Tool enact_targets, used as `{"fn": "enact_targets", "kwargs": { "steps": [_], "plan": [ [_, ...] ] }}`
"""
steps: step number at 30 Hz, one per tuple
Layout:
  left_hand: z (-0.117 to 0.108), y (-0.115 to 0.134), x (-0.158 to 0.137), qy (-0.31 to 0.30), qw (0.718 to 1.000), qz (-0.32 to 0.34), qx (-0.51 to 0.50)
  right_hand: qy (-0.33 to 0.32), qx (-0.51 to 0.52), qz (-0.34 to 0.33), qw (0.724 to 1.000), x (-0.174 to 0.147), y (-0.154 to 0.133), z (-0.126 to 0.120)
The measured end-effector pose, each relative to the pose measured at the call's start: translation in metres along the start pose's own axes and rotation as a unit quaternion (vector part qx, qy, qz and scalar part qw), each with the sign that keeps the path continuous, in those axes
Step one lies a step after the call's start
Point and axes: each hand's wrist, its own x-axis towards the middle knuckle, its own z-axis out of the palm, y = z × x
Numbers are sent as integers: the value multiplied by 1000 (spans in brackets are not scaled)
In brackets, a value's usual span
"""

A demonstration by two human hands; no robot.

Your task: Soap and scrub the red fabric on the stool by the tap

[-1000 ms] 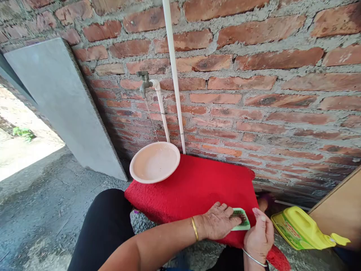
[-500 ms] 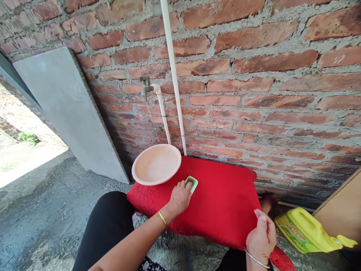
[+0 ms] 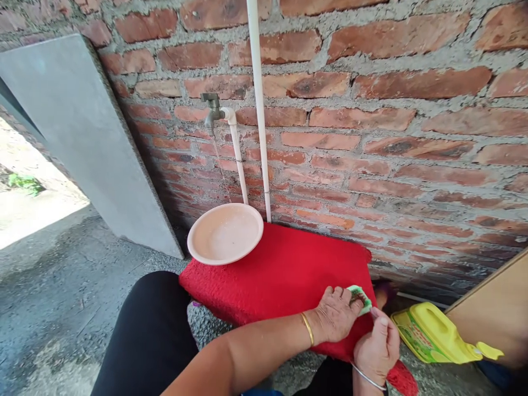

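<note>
My left hand [image 3: 338, 316], with a gold bangle at the wrist, is closed on a small light-green dish [image 3: 363, 301] with something dark brown in it. The fingers hide part of the dish, and its contents are too small to name. My right hand [image 3: 377, 341], wearing a silver bangle, is closed in a pinch just beside the dish's near right corner. Whatever may be between its fingertips cannot be made out. Both hands are over the right end of a red cloth-covered table [image 3: 297, 264]. A pale pink basin [image 3: 225, 234] stands at the table's left end.
A metal tap [image 3: 212, 110] on the brick wall [image 3: 371, 121] trickles water down toward the basin. White pipes [image 3: 259, 110] run along the wall. A grey slab [image 3: 91, 137] leans at the left. On the floor at the right lies a yellow jug [image 3: 431, 333] by a tan panel [image 3: 495, 308].
My left hand has carried the green dish rightward across the red table to my right hand. My right hand stays pinched at nearly the same place. The view has shifted slightly.
</note>
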Motion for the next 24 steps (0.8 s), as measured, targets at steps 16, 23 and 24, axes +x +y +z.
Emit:
{"fn": "enact_targets", "kwargs": {
  "steps": [16, 23, 24],
  "plan": [
    [-48, -154, -156, -5, 920, -361, 155, 14, -44, 18, 999, -4, 1, 5],
    [-40, -149, -188, 33, 893, -400, 206, 0, -69, 23, 997, -2, 6, 0],
    [-39, -149, -189, 38, 892, -400, 209, -3, -74, 24, 997, -2, 7, 0]
  ]
}}
